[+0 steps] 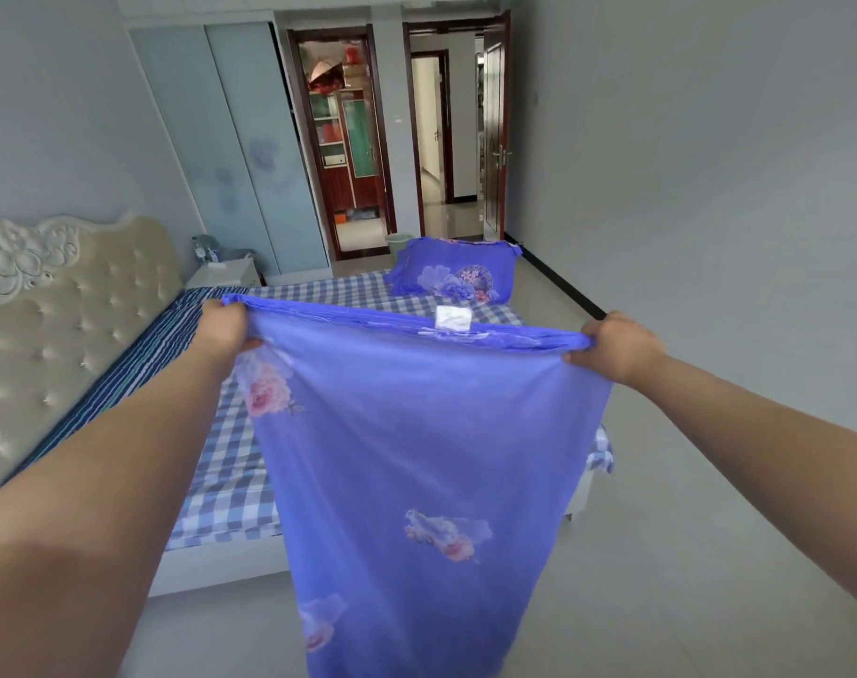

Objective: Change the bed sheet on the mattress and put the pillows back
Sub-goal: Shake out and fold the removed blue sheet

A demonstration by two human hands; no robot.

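Sheet [406, 457] held up over bed [230, 486], hanging to floor. Left hand [223, 325] and right hand [612, 347] gripping top edge, fingers curled round bunched hem. Likely light, limp, billowy; best taken at corners. Pillow [458, 276] at far corner.

Thin, smooth blue floral cloth sheet [406, 457] hangs bunched between the fingers of the left hand [223, 327] and right hand [612, 347]. Beyond the fingers lie a matt checked cotton-like mattress cover [226, 482], a tufted, slightly glossy padded headboard [64, 305] and shiny floor tiles [685, 555].
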